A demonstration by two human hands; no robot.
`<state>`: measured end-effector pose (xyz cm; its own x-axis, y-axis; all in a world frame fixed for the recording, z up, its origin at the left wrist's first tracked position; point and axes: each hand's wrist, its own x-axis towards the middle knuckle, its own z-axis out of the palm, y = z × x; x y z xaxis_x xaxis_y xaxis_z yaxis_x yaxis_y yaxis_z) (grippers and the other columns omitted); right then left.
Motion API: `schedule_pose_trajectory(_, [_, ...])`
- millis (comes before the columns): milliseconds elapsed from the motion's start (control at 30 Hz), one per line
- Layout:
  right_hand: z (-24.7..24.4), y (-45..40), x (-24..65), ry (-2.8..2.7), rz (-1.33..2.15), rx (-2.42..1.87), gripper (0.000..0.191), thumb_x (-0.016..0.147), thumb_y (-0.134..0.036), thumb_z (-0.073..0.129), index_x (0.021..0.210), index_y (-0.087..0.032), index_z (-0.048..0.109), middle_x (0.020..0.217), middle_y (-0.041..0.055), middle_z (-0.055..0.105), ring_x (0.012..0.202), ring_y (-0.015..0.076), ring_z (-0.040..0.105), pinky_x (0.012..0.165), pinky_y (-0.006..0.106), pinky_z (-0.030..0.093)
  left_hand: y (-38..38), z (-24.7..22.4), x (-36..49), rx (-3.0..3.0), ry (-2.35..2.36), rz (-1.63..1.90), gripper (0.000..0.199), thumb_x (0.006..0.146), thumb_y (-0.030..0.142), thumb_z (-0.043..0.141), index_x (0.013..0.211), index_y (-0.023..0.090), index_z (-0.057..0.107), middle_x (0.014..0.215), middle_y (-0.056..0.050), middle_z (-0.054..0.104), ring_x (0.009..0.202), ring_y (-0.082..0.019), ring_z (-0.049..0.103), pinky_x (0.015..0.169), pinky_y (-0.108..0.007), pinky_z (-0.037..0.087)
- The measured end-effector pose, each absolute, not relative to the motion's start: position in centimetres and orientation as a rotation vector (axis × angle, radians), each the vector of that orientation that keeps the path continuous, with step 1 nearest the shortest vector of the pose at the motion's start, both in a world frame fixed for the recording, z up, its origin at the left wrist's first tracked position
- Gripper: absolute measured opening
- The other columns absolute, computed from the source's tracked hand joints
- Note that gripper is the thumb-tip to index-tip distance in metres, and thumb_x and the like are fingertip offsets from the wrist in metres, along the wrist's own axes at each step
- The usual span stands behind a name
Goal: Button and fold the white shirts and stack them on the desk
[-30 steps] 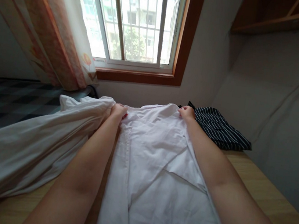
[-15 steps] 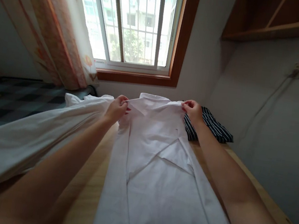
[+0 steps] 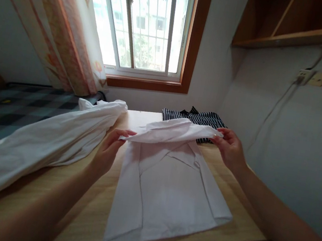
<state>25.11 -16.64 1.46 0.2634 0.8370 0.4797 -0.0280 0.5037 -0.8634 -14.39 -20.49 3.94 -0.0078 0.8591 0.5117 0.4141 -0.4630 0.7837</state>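
A white shirt lies on the desk directly before the person, its upper end lifted between the two hands. The left hand pinches one corner of that end, fingers nearly closed on the cloth; the right hand grips the opposite corner between thumb and fingers. The fabric is thin, matte and soft, sagging in loose folds along the raised band. Below, it lies flatter as a long panel with folded-in sides, slanting creases and a wider lower end.

Its long axis runs away from the person toward the window, the wide end near the desk's front edge and the lifted end facing the wall. Beyond the raised band sits dark, white-striped cloth. To the left, rumpled white cloth stretches diagonally, beside a checked bedspread.
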Motion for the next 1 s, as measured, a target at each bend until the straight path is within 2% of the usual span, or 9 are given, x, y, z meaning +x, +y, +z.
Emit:
schedule_pose_trajectory(100, [0.8,-20.1,26.2,-1.157,0.765,-0.923,0.036,0.07,-0.041,0.082,0.102,-0.026,0.07,0.099,0.0026,0.068,0.089,0.0181,0.067,0.086,0.04,0.06,-23.6,3.6,-14.9,1.703,1.051,1.493,0.007,0.081,0.032,0.051,0.085,0.026,0.054,0.106,-0.003,0.071,0.111,-0.025,0.062,0.1,-0.044,0.047])
schedule_pose_trajectory(167, [0.0,-22.4,26.8,-1.202,0.795,-1.037,0.041,0.073,-0.041,0.08,0.109,-0.024,0.071,0.107,0.0046,0.07,0.094,0.0206,0.068,0.088,0.042,0.059,-25.4,3.4,-15.6,1.731,1.03,1.406,0.007,0.083,0.03,0.052,0.084,0.024,0.054,0.104,-0.003,0.071,0.107,-0.024,0.063,0.098,-0.04,0.048])
schedule_pose_trajectory(333, [-2.3,-27.0,27.7,-1.446,0.765,-1.331,0.045,0.079,-0.04,0.073,0.12,-0.021,0.07,0.121,0.0095,0.07,0.108,0.0267,0.067,0.095,0.04,0.055,-28.4,3.3,-17.5,2.162,1.083,0.857,0.015,0.088,0.025,0.047,0.082,0.02,0.06,0.097,-0.004,0.071,0.093,-0.019,0.063,0.085,-0.029,0.049])
schedule_pose_trajectory(467, [-2.8,-28.1,28.2,-1.773,0.561,-1.525,0.036,0.087,-0.038,0.06,0.115,-0.019,0.073,0.114,0.0114,0.071,0.099,0.0267,0.068,0.087,0.041,0.056,-29.3,4.3,-17.8,2.526,1.21,0.38,0.019,0.081,0.016,0.05,0.083,0.022,0.068,0.102,-0.003,0.073,0.095,-0.02,0.062,0.087,-0.03,0.046])
schedule_pose_trajectory(600, [-1.6,-28.2,28.7,-2.126,0.203,-1.657,0.03,0.088,-0.034,0.056,0.106,-0.021,0.077,0.104,0.011,0.072,0.101,0.0296,0.064,0.094,0.047,0.049,-29.8,5.7,-17.7,2.575,1.361,0.133,0.034,0.078,0.018,0.059,0.108,0.028,0.071,0.106,-0.002,0.072,0.099,-0.021,0.063,0.087,-0.031,0.046])
schedule_pose_trajectory(700, [-0.8,-28.3,29.2,-2.257,0.073,-1.625,0.029,0.087,-0.033,0.06,0.109,-0.024,0.076,0.115,0.0109,0.071,0.111,0.0312,0.062,0.099,0.049,0.047,-29.9,6.9,-16.9,2.577,1.37,0.013,0.032,0.079,0.024,0.065,0.111,0.028,0.072,0.105,-0.003,0.072,0.099,-0.022,0.064,0.087,-0.031,0.046])
schedule_pose_trajectory(767, [-0.4,-28.3,29.2,-2.296,0.033,-1.529,0.03,0.086,-0.034,0.063,0.112,-0.024,0.075,0.123,0.0115,0.069,0.118,0.0324,0.059,0.103,0.05,0.045,-29.7,7.3,-15.8,2.615,1.412,-0.031,0.022,0.085,0.031,0.063,0.104,0.026,0.074,0.099,-0.004,0.073,0.095,-0.023,0.065,0.085,-0.033,0.046])
schedule_pose_trajectory(833, [-0.2,-28.1,28.6,-2.312,0.028,-1.409,0.031,0.086,-0.034,0.064,0.113,-0.023,0.074,0.126,0.012,0.067,0.121,0.0322,0.058,0.105,0.05,0.044,-29.2,7.1,-14.4,2.686,1.442,-0.039,0.022,0.091,0.039,0.059,0.097,0.024,0.074,0.092,-0.005,0.072,0.091,-0.024,0.064,0.083,-0.036,0.045])
schedule_pose_trajectory(1000, [0.0,-27.0,24.7,-2.345,0.07,-1.314,0.024,0.086,-0.033,0.068,0.107,-0.02,0.074,0.113,0.0117,0.072,0.105,0.0281,0.065,0.096,0.045,0.05,-28.0,4.4,-11.7,2.838,1.399,0.042,0.024,0.089,0.041,0.065,0.093,0.019,0.071,0.091,-0.007,0.07,0.09,-0.026,0.062,0.081,-0.038,0.047])
